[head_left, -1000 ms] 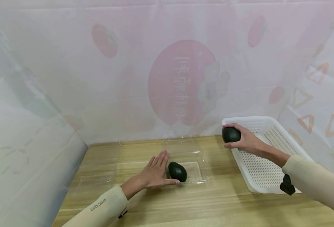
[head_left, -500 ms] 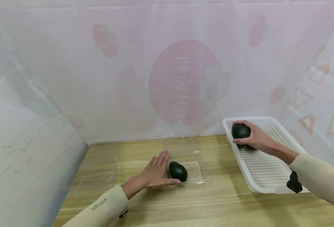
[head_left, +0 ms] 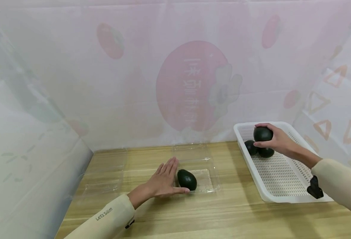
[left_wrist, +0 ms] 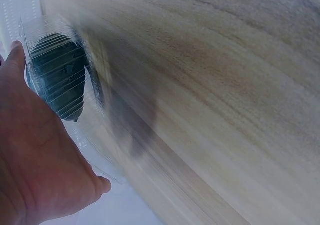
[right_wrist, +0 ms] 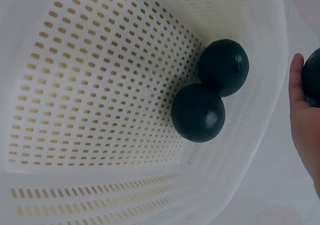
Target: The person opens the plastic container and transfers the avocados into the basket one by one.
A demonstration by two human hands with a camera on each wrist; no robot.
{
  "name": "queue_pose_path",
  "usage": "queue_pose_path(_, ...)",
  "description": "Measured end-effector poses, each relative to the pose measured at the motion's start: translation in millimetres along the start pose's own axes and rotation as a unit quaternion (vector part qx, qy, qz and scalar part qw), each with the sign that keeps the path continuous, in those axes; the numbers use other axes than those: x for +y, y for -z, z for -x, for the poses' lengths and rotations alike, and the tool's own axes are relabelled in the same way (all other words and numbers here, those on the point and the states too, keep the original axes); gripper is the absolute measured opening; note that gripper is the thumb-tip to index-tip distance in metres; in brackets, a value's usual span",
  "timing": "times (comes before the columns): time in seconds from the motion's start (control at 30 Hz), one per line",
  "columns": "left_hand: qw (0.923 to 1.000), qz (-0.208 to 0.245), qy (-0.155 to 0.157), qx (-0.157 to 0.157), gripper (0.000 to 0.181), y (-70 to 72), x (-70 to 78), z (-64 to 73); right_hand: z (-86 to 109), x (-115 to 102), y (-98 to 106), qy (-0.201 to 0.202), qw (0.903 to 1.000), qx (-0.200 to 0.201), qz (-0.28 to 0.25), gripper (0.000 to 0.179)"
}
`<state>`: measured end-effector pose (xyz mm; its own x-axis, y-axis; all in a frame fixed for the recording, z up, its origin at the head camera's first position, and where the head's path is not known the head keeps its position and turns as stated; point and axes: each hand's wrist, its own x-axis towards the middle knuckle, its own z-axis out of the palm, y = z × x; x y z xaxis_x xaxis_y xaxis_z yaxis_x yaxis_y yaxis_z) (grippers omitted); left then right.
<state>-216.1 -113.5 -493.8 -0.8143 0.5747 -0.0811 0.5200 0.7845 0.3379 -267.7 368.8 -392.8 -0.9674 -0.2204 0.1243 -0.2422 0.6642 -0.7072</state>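
My right hand (head_left: 277,138) grips a dark green avocado (head_left: 263,134) above the far end of a white perforated basket (head_left: 260,191). Below it, two more avocados lie together in the basket; in the right wrist view one avocado (right_wrist: 199,112) touches the other (right_wrist: 225,67). Fingers outstretched, my left hand (head_left: 163,182) rests along the left side of a clear plastic clamshell box (head_left: 215,174), thumb reaching along its front edge. One avocado (head_left: 187,180) sits in the left half of that box. Its lid stands open toward the back wall.
Another clear plastic box (head_left: 104,172) stands open at the left of the wooden table (head_left: 193,215). Behind rises a pale printed cloth wall (head_left: 127,83), with similar cloth on both sides. The basket's raised rim (head_left: 254,179) borders the right part of the table.
My right hand, carrying the avocado, has moved right from the basket's left rim to over its inside, uncovering the two avocados lying there. My left hand stays in place.
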Motion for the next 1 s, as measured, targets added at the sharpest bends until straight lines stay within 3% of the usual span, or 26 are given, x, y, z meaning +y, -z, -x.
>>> queue_pose_path(0.27, 0.9998, 0.010, -0.006, 0.013, 0.131, -3.5, -2.1, 0.3, -1.9, 15.7, 8.6, -0.007, 0.9996, 0.001, 0.028, 0.079)
queue_pose_path(0.57, 0.9999, -0.003, 0.006, -0.009, 0.127, 1.3, 0.7, 0.9, -1.9, 28.4, 24.7, -0.006, 0.9990, 0.009, 0.042, 0.079)
queue_pose_path(1.0, 0.9999, -0.006, 0.010, -0.007, 0.126, 2.1, 2.6, 2.2, -4.0, 44.5, 38.7, -0.040, 0.9970, -0.019, 0.063, 0.089)
